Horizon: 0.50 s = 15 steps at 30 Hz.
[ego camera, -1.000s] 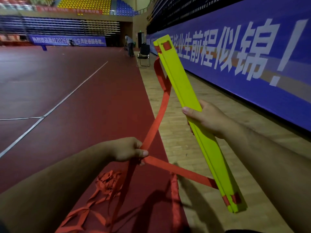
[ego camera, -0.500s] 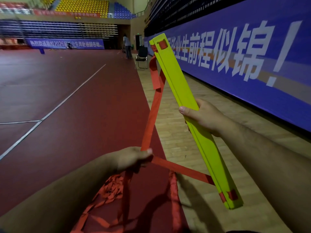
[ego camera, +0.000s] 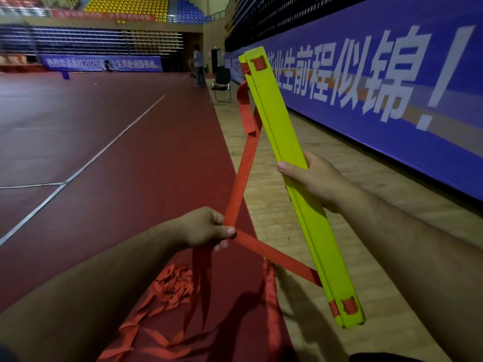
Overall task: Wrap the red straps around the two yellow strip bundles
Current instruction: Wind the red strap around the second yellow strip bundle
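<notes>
the floor is a dark red sports surface crossed by thin white painted lines, with a strip of pale wooden planks along its right edge. a loose heap of red fabric straps lies on the red part in the foreground. far off, a black folding chair stands on the wood.

Two taut red fabric straps slanted from the long yellow plastic strip bundle to the left hand, fencing a triangular gap; open air lay left, above the dark red floor.
</notes>
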Each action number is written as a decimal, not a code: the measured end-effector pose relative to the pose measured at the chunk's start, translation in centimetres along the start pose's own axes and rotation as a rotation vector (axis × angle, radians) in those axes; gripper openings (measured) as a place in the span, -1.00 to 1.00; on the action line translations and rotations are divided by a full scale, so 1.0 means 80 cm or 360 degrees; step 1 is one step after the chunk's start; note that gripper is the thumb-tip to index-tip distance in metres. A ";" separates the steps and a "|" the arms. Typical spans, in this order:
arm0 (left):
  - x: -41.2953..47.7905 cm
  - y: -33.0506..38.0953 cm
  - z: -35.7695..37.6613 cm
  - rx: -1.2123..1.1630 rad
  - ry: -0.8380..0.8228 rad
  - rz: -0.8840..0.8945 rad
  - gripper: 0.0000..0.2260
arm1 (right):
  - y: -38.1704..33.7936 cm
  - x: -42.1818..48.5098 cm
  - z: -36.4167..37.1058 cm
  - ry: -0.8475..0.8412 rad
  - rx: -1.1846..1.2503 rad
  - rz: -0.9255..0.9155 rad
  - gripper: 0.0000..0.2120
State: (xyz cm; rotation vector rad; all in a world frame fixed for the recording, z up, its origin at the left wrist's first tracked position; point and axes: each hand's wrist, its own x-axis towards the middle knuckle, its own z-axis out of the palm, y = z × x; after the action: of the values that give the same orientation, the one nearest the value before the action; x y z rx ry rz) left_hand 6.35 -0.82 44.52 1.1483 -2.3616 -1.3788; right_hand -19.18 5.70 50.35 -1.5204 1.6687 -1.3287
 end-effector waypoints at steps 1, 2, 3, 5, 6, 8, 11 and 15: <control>0.001 0.000 -0.001 -0.0009 -0.0023 0.0005 -0.78 | 0.000 0.001 -0.001 -0.0009 0.0032 0.0013 -0.50; 0.002 -0.001 -0.003 -0.0023 -0.0041 0.0023 -0.81 | 0.000 0.001 -0.002 -0.0029 0.0042 0.0029 -0.56; 0.003 -0.002 -0.004 -0.0010 -0.0046 0.0051 -0.84 | 0.000 0.000 -0.002 -0.0063 0.0022 0.0040 -0.58; 0.001 -0.005 -0.009 0.0043 -0.0046 0.0114 -0.90 | 0.001 -0.004 -0.001 -0.0117 -0.0055 0.0038 -0.55; 0.000 -0.006 -0.008 0.0031 -0.0077 0.0140 -0.89 | 0.003 -0.007 0.000 -0.0104 -0.0081 0.0026 -0.53; -0.003 -0.006 0.000 -0.0073 -0.0156 0.0151 -0.88 | 0.008 -0.011 0.004 0.0018 -0.0061 -0.0022 -0.57; -0.008 -0.001 0.011 -0.0060 -0.0121 0.0197 -0.80 | 0.014 -0.011 0.012 0.0201 -0.0032 -0.0055 -0.62; -0.011 0.004 0.008 -0.0025 -0.0106 0.0250 -0.77 | 0.019 -0.010 0.026 0.0132 0.0235 0.0139 -0.58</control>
State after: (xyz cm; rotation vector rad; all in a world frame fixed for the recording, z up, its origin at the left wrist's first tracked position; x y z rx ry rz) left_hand 6.47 0.26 44.61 0.9041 -2.4231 -1.3991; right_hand -17.85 5.64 47.98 -1.3099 1.6285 -1.4515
